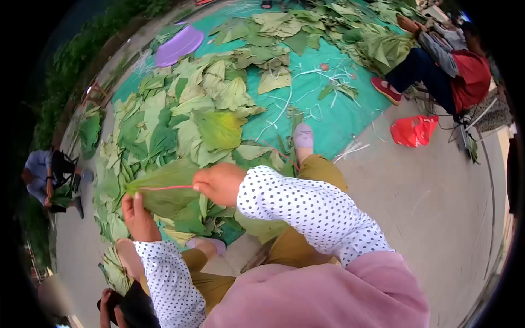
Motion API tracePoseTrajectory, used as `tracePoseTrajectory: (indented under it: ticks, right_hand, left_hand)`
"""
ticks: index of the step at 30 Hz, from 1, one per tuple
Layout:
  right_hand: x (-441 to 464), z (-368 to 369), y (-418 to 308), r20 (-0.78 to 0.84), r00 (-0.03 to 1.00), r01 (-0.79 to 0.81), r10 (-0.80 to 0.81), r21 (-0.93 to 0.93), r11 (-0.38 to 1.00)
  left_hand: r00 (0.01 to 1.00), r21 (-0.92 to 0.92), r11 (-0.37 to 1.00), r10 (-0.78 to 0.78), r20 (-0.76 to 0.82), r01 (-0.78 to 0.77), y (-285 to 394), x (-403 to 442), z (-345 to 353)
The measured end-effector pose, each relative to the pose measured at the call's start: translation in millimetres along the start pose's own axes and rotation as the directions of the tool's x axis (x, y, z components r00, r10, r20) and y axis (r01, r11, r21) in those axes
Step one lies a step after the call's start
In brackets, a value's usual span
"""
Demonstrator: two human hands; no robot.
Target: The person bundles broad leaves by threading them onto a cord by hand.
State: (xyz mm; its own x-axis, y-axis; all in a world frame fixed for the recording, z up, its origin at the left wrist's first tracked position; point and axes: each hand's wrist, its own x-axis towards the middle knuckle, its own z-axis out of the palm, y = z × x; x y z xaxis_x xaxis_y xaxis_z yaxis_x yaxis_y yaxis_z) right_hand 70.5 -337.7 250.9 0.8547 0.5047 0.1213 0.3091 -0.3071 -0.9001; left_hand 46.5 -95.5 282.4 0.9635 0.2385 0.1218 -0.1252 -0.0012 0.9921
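My left hand (pixel 142 220) pinches the narrow end of a large green leaf (pixel 174 202), thumb up along its edge. A pink string (pixel 168 188) stretches sideways across the leaf between my two hands. At its right end, my right hand (pixel 221 183) is closed in a pinch on the string, level with my left hand. Whether the leaf is one or several folded together, I cannot tell. Just beyond lies a yellowing leaf (pixel 220 130) on the wide pile of leaves (pixel 147 143).
The leaves lie on a green tarp (pixel 363 98) with loose white strings (pixel 284 109). A purple plastic piece (pixel 179 46) lies at the back left. A red plastic bag (pixel 414 131) rests on the concrete. One person (pixel 459 71) sits at right, another (pixel 41 175) at left.
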Motion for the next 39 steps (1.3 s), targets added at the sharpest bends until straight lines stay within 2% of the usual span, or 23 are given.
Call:
tracePoseTrajectory:
  ticks: [2, 3, 4, 5, 6, 9, 12, 15, 17, 20, 21, 24, 25, 26, 28, 29, 30, 32, 34, 36, 37, 38, 39]
  right_hand:
    - [1.6, -1.0, -3.9, 0.051, 0.998, -0.030, 0.031, -0.016, 0.999]
    - [2.8, -0.9, -4.0, 0.073, 0.997, -0.023, 0.027, -0.051, 0.998]
    - [0.4, -6.7, -8.2, 0.093, 0.995, -0.024, 0.029, -0.057, 0.998]
    - [6.0, -2.3, -3.5, 0.112, 0.993, -0.041, 0.048, -0.065, 0.997]
    - [12.5, 3.4, -0.5, 0.146, 0.988, -0.044, 0.053, -0.068, 0.997]
    - [12.9, 11.4, 5.9, 0.055, 0.998, -0.019, 0.023, -0.071, 0.997]
    - [14.6, 14.2, 9.8, 0.054, 0.998, -0.022, 0.024, -0.021, 1.000]
    - [13.6, 11.3, 8.7, 0.063, 0.998, -0.011, 0.014, -0.047, 0.999]
    - [13.6, 6.9, 5.8, 0.074, 0.997, 0.010, -0.004, -0.074, 0.997]
    - [13.2, 8.3, 5.9, 0.062, 0.998, 0.026, -0.020, -0.092, 0.995]
    - [12.6, 9.7, 7.3, 0.047, 0.999, 0.032, -0.028, -0.099, 0.995]
    - [12.8, 9.9, 6.7, 0.035, 0.998, 0.049, -0.045, -0.106, 0.993]
    - [13.0, 10.0, 7.4, 0.037, 0.998, 0.046, -0.042, -0.110, 0.993]
    - [12.9, 10.8, 8.7, 0.017, 0.999, 0.034, -0.033, -0.069, 0.997]
    - [14.0, 10.8, 10.9, -0.002, 1.000, 0.026, -0.026, -0.031, 0.999]
    - [14.1, 10.2, 12.0, -0.001, 1.000, 0.012, -0.012, -0.031, 0.999]
    - [13.4, 9.7, 12.5, -0.001, 1.000, -0.002, 0.002, -0.029, 1.000]
    - [12.1, 7.9, 9.1, -0.003, 1.000, -0.014, 0.014, -0.004, 1.000]
    - [11.6, 7.9, 7.6, 0.005, 1.000, -0.022, 0.022, 0.013, 1.000]
    - [13.7, 10.6, 7.9, -0.023, 0.999, -0.041, 0.042, 0.017, 0.999]
    - [13.7, 10.1, 8.1, -0.017, 0.999, -0.033, 0.033, -0.003, 0.999]
    - [12.0, 9.3, 8.9, -0.004, 1.000, -0.002, 0.002, 0.011, 1.000]
    - [10.8, 9.6, 9.8, 0.008, 1.000, 0.028, -0.029, 0.029, 0.999]
  left_hand:
    - [0.992, 0.128, 0.991, -0.029, -0.119, 0.045, -7.7, 4.5, -4.2]
    - [0.948, 0.329, 0.944, 0.083, -0.307, 0.024, -11.0, 2.3, 0.2]
    - [0.968, 0.648, 0.755, 0.225, -0.111, -0.102, -10.4, 11.4, 15.0]
    - [0.952, 0.693, 0.716, 0.265, -0.156, -0.086, -15.8, 11.7, -19.8]
    - [0.920, 0.689, 0.704, 0.367, -0.141, -0.175, -16.9, 12.0, -16.4]
    - [0.913, 0.727, 0.663, 0.387, -0.131, -0.176, -22.0, 10.9, -12.2]
    - [0.895, 0.822, 0.544, 0.434, -0.105, -0.167, -7.8, 2.9, 7.4]
    - [0.887, 0.897, 0.437, 0.438, -0.150, -0.064, -0.4, -5.8, 21.0]
    - [0.899, 0.830, 0.541, 0.419, -0.125, -0.136, -0.3, -12.9, 31.2]
    - [0.910, 0.844, 0.484, 0.414, 0.009, -0.229, -8.1, -18.4, 40.4]
    - [0.946, 0.735, 0.648, 0.323, -0.030, -0.198, -9.9, -23.9, 48.6]
    - [0.932, 0.630, 0.708, 0.354, 0.076, -0.320, -5.6, -45.5, 82.4]
    - [0.958, 0.569, 0.776, 0.271, 0.090, -0.273, -4.8, -51.2, 88.8]
    - [0.959, 0.564, 0.780, 0.271, 0.088, -0.272, -7.5, -55.0, 90.8]
    - [0.859, 0.578, 0.644, 0.450, 0.245, -0.502, -18.6, -59.3, 94.2]
    - [0.894, 0.691, 0.570, 0.339, 0.294, -0.444, -28.7, -56.1, 79.2]
    - [0.893, 0.690, 0.571, 0.339, 0.295, -0.445, -41.0, -54.7, 68.9]
    - [0.921, 0.279, 0.879, 0.349, 0.175, -0.387, -34.5, -62.2, 80.9]
    - [0.887, 0.202, 0.871, 0.406, 0.221, -0.449, -15.1, -62.7, 86.0]
    - [0.995, -0.085, 0.993, 0.081, -0.055, -0.085, -16.4, -60.0, 79.4]
    - [0.870, 0.667, 0.591, 0.455, 0.190, -0.454, -48.2, -46.5, 43.6]
    - [0.866, 0.660, 0.598, 0.469, 0.172, -0.454, -46.4, -44.1, 45.5]
    - [0.933, 0.709, 0.609, 0.277, 0.228, -0.354, -41.2, -42.8, 45.2]
